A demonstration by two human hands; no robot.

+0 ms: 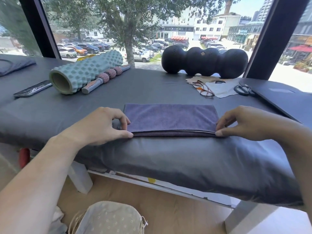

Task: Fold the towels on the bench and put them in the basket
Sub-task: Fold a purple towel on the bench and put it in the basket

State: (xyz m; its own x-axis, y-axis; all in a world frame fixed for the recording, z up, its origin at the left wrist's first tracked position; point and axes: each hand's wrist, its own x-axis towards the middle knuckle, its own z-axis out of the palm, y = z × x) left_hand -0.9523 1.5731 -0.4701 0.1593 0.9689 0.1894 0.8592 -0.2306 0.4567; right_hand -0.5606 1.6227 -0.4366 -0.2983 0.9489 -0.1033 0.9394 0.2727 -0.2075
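Head view: one wide look down over a padded grey desk (168, 162) set against a window.
Towel: a purple towel (170, 117) lies flat near the front edge of the desk, already doubled over, so that two layers show along its near edge.
Left hand: the left hand (104, 125) pinches the towel's near left corner between thumb and curled fingers, probably to keep the layers lined up.
Right hand: the right hand (244, 123) pinches the near right corner the same way, thumb under, fingers on top.
Why held so: with both corners held at once, the near edge stays straight and taut, which suits squaring it up or lifting it for another fold.
Basket: a woven basket with a pale dotted lining (109, 218) stands on the floor below the desk, close to the person, handy for dropping the folded towel in.
Stage: folding seems partly done; the towel is not yet in the basket.
Other things: a green foam roller (84, 73), a massage stick (106, 77), a black peanut-shaped roller (204, 62), glasses (203, 88) and scissors (243, 89) sit further back, well apart from the towel.
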